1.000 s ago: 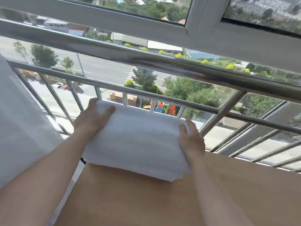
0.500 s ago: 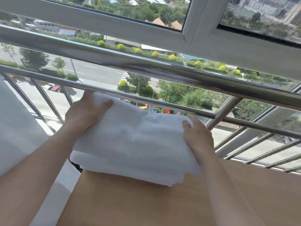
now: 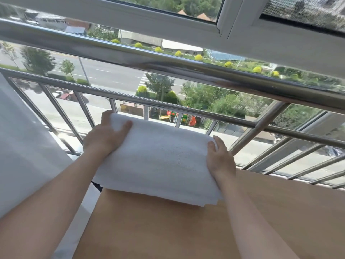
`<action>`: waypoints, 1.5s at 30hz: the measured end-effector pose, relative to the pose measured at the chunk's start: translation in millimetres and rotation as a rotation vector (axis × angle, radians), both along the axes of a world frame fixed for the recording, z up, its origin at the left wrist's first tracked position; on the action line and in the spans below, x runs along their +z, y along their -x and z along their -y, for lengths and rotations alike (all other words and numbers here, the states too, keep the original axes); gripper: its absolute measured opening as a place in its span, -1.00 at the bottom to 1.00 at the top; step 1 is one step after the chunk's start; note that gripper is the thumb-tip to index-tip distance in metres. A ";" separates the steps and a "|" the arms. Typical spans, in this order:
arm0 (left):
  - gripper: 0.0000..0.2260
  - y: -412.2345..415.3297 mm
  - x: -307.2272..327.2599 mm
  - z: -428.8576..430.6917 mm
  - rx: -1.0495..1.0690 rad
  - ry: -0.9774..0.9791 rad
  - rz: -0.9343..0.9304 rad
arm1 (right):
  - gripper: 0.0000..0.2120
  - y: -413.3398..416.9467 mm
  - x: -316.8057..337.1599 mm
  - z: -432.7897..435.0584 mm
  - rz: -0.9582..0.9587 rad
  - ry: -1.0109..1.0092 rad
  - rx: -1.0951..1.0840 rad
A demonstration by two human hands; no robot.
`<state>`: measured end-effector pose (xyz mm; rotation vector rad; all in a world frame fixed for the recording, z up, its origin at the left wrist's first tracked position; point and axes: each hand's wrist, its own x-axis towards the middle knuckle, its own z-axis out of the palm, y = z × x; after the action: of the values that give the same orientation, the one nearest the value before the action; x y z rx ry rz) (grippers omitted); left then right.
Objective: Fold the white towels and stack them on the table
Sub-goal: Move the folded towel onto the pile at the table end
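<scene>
Folded white towel (image 3: 158, 161) is over the counter's (image 3: 186, 230) far-left corner, overhanging its left edge; can't tell if it's fully down. Left hand (image 3: 104, 139) and right hand (image 3: 220, 161) each grip an end, fingers (image 3: 106, 115) wrapped under, thumbs on top. That likely keeps the layers square for placing. Steel railing (image 3: 186, 71) runs just beyond the counter, white curtain (image 3: 22, 146) hangs left of it; neither blocks.

Towel (image 3: 158, 161): white terry cloth, matt, nubbly. Table (image 3: 186, 230): smooth matt wood-look top. Railing (image 3: 168, 66): polished glossy metal. Curtain (image 3: 22, 146): sheer white cloth.
</scene>
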<state>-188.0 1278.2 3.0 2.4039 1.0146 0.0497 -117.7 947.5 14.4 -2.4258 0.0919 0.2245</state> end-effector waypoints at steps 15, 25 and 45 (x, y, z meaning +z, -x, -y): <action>-0.30 4.5 1.0 75.6 -0.650 -0.319 -0.039 | -0.37 27.3 8.4 -64.0 0.115 0.488 0.446; -0.35 10.3 12.3 82.4 -0.649 -0.318 -0.097 | -0.36 35.1 20.7 -51.8 0.074 0.461 0.471; -0.46 44.8 74.9 368.0 -0.865 -0.126 0.090 | -0.39 110.2 76.0 241.0 0.182 0.261 0.093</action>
<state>-232.8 910.2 77.9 2.7186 -0.1260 -0.0887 -227.9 706.5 90.4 -2.7009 -0.0784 0.0338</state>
